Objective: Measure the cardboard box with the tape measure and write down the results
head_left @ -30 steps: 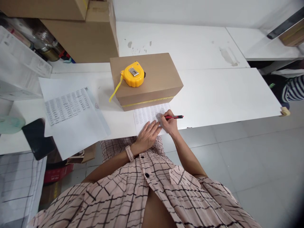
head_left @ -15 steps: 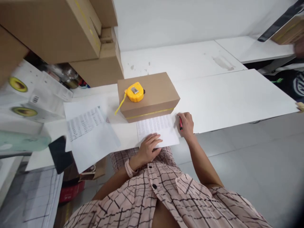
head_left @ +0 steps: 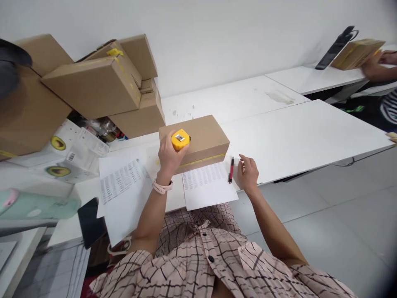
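Note:
My left hand (head_left: 170, 156) is wrapped round a yellow tape measure (head_left: 180, 139) at the left part of a closed cardboard box (head_left: 204, 131). The box rests on the white table, with a strip of yellow tape along its near side. In front of it lies a printed sheet (head_left: 211, 194), its far edge against the box. A red and black pen (head_left: 231, 170) lies by the sheet's right edge. Just right of the pen, my right hand (head_left: 249, 171) rests on the table with loosely curled fingers apart, holding nothing.
More printed papers (head_left: 124, 198) and a dark phone-like slab (head_left: 91, 221) lie to the left, near a green bottle (head_left: 40, 205). Stacked cardboard boxes (head_left: 93, 87) rise behind. At far right, another person's arm (head_left: 380, 68) is beside a box (head_left: 356, 54) and a black bottle (head_left: 336, 47).
My left hand has left the sheet and taken hold of the tape measure on the box. My right hand has let go of the pen, which now lies on the table.

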Demonstrator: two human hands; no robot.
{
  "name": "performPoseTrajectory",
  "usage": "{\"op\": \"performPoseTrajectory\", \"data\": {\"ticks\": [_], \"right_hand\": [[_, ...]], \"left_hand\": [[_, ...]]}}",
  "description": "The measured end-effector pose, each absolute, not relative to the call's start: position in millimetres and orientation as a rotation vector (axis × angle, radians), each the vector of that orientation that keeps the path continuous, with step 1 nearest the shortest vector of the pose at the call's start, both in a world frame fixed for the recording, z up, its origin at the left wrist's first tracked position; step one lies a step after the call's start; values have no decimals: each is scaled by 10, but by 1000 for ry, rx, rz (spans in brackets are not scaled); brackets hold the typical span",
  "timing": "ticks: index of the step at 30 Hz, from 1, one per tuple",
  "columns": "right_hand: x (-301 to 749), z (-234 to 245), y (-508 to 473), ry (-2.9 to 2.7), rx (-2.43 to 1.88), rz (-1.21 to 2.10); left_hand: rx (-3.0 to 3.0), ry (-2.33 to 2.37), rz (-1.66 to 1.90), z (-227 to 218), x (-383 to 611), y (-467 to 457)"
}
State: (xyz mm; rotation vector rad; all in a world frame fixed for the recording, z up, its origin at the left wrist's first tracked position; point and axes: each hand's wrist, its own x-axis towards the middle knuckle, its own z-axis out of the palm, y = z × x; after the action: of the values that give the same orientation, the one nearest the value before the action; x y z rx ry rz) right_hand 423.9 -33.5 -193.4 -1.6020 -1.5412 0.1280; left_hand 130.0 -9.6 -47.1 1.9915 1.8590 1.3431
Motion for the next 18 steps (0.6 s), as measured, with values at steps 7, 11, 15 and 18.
{"op": "performPoseTrajectory", "data": {"ticks": [7,11,15,18], "right_hand": [[3783,-996,-754,-1234,-997,1269],[3686,-700,-830,-1220,-870,1546],[3700,-624,-790,-1265,-847,1626],[3748,-574,-576,-1298,-850,1610]], "left_hand": [[1682,1024,1117,-410,1598,-858],[1576,1042,1055,-471,1578,-991],[1409,1015,1072,-473,1404,-957],[1343,1041,1138,-396,1195,-883]]}}
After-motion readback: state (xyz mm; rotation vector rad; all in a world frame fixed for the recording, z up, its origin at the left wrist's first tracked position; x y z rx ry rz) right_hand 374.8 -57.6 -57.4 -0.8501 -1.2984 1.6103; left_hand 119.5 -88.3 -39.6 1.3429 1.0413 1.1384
